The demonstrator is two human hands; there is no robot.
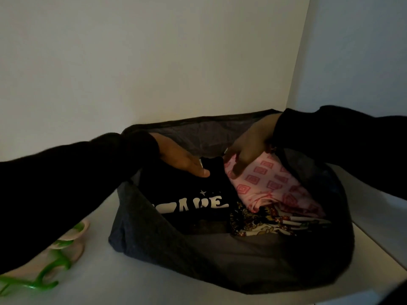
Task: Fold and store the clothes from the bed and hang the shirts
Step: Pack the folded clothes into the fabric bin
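A soft dark grey fabric bin (154, 245) stands on a white shelf and holds folded clothes. On its left side lies a folded black shirt (189, 194) with white lettering. My left hand (180, 160) rests flat on the top of that shirt, fingers straight. To the right lies a folded pink garment (268, 183) with a square pattern. My right hand (246, 150) reaches down, its fingertips on the pink garment's left edge. Under the pink one, a patterned brown and white garment (264, 225) shows at the front.
Green and pale pink plastic hangers (59, 256) lie on the white shelf (154, 291) to the left of the bin. White cupboard walls (154, 62) close in behind and to the right. The light is dim.
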